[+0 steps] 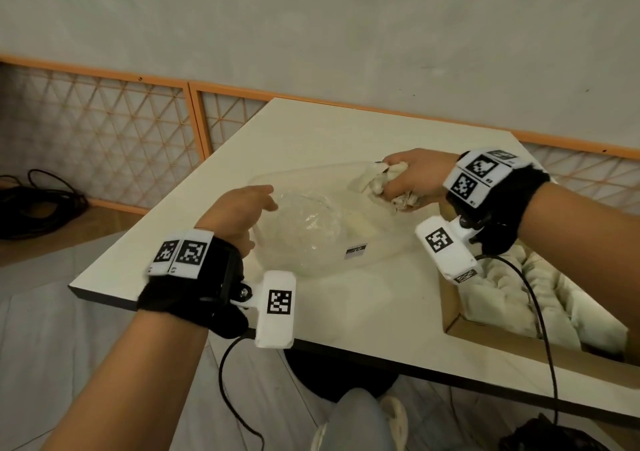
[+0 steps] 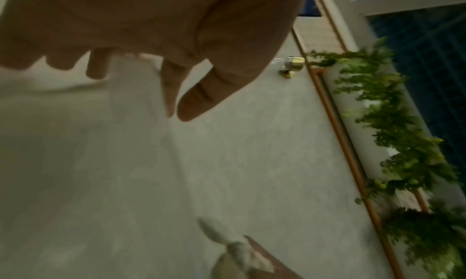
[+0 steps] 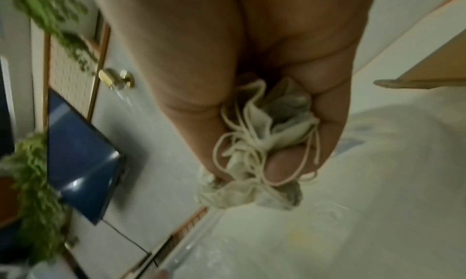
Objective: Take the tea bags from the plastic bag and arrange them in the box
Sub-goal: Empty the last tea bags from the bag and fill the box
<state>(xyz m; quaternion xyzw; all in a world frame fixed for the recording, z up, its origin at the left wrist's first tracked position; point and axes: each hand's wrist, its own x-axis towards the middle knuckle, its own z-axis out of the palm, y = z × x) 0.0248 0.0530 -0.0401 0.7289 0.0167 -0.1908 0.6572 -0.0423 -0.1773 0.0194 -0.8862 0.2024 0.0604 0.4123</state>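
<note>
A clear plastic bag (image 1: 308, 232) lies crumpled in the middle of the cream table (image 1: 363, 312). My left hand (image 1: 261, 203) is at the bag's left edge; in the left wrist view my thumb and forefinger (image 2: 174, 112) close together on the hazy film. My right hand (image 1: 393, 182) hovers over the bag's far right end and grips a bunch of white tea bags (image 1: 381, 187) with loose strings (image 3: 262, 140). The open cardboard box (image 1: 460, 326) sits at the table's right, with several tea bags (image 1: 512, 295) inside.
An orange lattice fence (image 1: 138, 132) runs behind the table. Black cables (image 1: 34, 205) lie coiled on the floor at left. The table's near edge (image 1: 346, 346) is close to my body, with a black pedestal (image 1: 339, 378) beneath. A small label (image 1: 356, 252) sticks to the bag.
</note>
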